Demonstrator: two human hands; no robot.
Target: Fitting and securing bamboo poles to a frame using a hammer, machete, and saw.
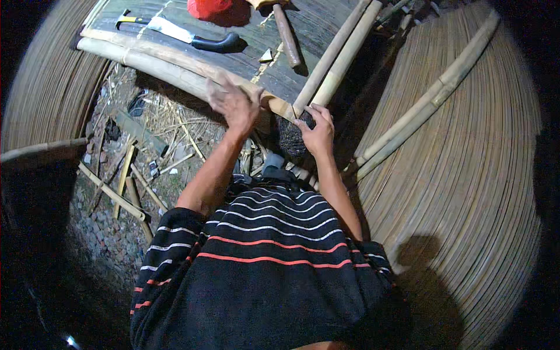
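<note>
My left hand (234, 106) is over the near edge of the mat frame, its fingers spread and smeared by motion, with nothing visible in them. Beneath it runs a split bamboo strip (175, 58) along that edge, beside a round bamboo pole (146, 63). At the frame's near right corner, my right hand (319, 131) has thumb and fingers drawn together close to the strip's end; whatever they hold is too small to make out. Two bamboo poles (344, 55) meet the corner from the far right. A dark, rough block (290, 137) shows below the corner.
On the dark woven mat (256, 46) lie a black-handled machete (175, 30), a yellow-and-black handle (133, 20), a wooden-handled tool (286, 38) and a red object (209, 7). A large slatted panel (455, 146) with a bamboo pole (431, 99) stands right. Bamboo scraps (125, 181) litter the ground.
</note>
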